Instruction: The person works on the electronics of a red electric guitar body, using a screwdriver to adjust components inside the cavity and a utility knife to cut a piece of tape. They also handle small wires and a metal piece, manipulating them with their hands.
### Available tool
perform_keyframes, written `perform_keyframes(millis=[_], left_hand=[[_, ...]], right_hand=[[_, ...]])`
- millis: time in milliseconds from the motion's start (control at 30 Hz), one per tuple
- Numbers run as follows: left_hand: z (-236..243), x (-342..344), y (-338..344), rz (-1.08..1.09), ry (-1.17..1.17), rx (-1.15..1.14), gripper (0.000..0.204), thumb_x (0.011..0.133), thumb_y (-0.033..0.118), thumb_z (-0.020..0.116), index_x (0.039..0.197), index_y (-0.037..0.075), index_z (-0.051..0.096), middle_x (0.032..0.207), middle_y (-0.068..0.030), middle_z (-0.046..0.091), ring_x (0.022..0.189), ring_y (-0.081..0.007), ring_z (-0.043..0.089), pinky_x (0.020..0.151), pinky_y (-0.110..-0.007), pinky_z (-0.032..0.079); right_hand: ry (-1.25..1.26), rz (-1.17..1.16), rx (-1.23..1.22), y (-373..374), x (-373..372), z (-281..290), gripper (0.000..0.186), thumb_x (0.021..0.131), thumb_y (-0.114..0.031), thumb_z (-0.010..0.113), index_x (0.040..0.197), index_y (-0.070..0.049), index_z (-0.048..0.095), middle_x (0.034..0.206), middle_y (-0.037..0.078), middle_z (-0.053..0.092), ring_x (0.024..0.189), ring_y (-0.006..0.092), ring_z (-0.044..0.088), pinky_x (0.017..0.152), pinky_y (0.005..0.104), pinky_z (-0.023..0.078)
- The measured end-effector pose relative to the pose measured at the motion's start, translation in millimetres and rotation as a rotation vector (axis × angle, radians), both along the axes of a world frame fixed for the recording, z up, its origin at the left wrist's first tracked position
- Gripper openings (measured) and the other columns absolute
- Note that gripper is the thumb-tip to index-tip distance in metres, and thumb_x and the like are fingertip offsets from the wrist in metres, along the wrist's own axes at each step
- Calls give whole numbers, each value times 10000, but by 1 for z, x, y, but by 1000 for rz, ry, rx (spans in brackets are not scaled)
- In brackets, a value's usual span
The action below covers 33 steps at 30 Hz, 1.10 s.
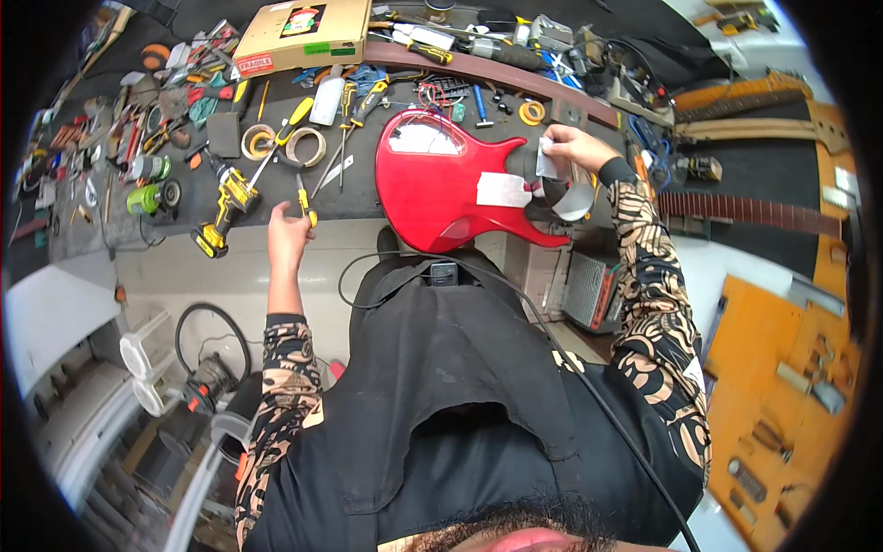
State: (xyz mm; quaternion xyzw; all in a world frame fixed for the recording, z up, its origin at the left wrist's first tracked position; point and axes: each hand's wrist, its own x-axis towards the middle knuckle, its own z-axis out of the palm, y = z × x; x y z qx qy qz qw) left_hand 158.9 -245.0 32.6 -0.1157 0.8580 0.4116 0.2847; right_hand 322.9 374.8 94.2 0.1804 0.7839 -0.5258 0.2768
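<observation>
A glossy red guitar body (418,189) lies on the bench in front of me, its two horns pointing right. A white rectangular piece (502,189), paper or tape, lies flat on it near the horns. Beyond the horns my right hand (578,150) pinches a small white piece of paper or tape (546,160). My left hand (289,237) is at the bench's front edge, fingers apart. Right beside its fingertips is a slim yellow-and-black hand tool (304,201); whether they touch it I cannot tell. A yellow cordless drill (227,204) lies left of that hand.
Masking tape rolls (305,146), screwdrivers (347,110) and a green power tool (154,197) crowd the bench's left half. A cardboard box (302,35) stands at the back. Guitar necks (754,210) lie to the right. A black cable (589,386) crosses my apron.
</observation>
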Motion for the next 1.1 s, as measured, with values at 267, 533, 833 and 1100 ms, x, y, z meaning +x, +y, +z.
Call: perform_keyframes(millis=[267,533,833,1100], left_hand=[[64,136,18,403,-288,681,485,1008,68,771,1468,-25,649,1091,-48,737,895,-138,704,754,-285,558],[106,182,194,50,-429,618,418,949,105,873,1310,17,683,1071,-70,792,985,-151,772,918,-299,605],[106,191,265,-311,-444,422,518,865,226,981,1230,23,675,878,36,669,759,-40,579,690,-244,476],[103,186,285,-377,-440,345,512,871,188,953,1272,5,691,888,49,669,770,-21,565,702,-237,475]], right_hand=[[62,-80,-348,24,-9,-32,245,1076,-210,757,1220,-38,657,1082,-22,703,1010,79,663,916,277,541],[52,-47,-567,19,-2,-41,341,1098,-219,739,1319,-2,596,1136,21,702,1050,102,676,957,305,561],[23,-53,-607,19,13,-36,450,1034,-112,777,1440,-5,615,1285,37,702,1165,112,685,1075,295,551],[93,-199,-605,-5,26,-30,464,1006,-36,784,1437,15,619,1217,56,719,1091,111,690,981,281,574]])
